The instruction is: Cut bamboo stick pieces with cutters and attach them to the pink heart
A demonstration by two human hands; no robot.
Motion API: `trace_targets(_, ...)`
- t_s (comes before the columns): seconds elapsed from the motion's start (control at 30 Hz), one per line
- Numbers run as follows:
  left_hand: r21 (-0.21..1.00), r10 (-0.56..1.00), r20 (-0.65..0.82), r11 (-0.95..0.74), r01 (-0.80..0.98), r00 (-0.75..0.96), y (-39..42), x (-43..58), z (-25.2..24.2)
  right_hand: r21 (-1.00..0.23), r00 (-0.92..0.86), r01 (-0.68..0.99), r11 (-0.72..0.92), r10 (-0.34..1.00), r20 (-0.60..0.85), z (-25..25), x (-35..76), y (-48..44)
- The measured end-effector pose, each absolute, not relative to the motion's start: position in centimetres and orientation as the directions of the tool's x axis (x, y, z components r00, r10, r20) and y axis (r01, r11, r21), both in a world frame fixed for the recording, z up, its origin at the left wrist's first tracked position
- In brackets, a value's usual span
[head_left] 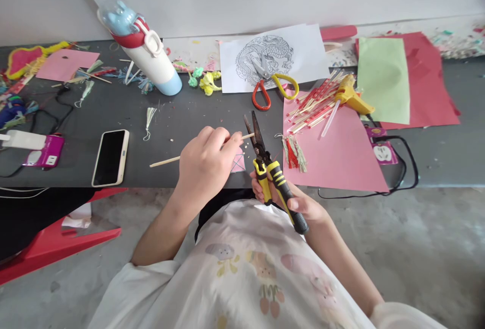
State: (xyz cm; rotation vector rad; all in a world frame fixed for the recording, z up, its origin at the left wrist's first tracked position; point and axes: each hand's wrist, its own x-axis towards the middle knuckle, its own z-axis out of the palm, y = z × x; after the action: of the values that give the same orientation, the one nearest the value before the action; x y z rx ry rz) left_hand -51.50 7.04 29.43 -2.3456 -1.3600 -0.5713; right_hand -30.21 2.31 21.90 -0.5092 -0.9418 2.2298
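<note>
My left hand (204, 162) is closed around a thin wooden stick (164, 161), whose long end sticks out to the left over the table. The stick's other end lies between the jaws of long-nosed pliers (279, 180) with yellow and black handles. My right hand (303, 203) grips those handles, with the jaws pointing up and away from me and slightly apart. Partly behind my left hand, a small pink paper piece (238, 162) with drawn lines lies at the table's front edge. Tiny pale bits are scattered beside it.
Scissors (265, 79) rest on a dragon drawing (231, 74). To the right, wrapped sticks (312, 104), a yellow glue gun (352, 97) and tassels (293, 154) lie on pink paper (337, 162). A bottle (151, 58) and phone (110, 158) are on the left.
</note>
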Motion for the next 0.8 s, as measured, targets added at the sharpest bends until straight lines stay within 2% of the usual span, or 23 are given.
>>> trace_targets(0.23,-0.102,0.77,0.443,-0.465,0.879,0.459,7.04,-51.54,29.8,-0.729,-0.683,-0.419,-0.541,0.717,-0.14,22.26,-30.23,2.02)
trace_targets(0.6,-0.174,0.738,0.466,-0.465,0.868,0.489,6.85,-51.56,29.64,-0.765,-0.704,-0.347,-0.543,0.69,-0.171,22.08,-29.96,2.37)
trace_targets(0.8,-0.117,0.764,0.441,-0.471,0.874,0.47,6.82,-51.62,29.41,-0.769,-0.699,-0.331,-0.547,0.689,-0.19,22.04,-30.12,2.37)
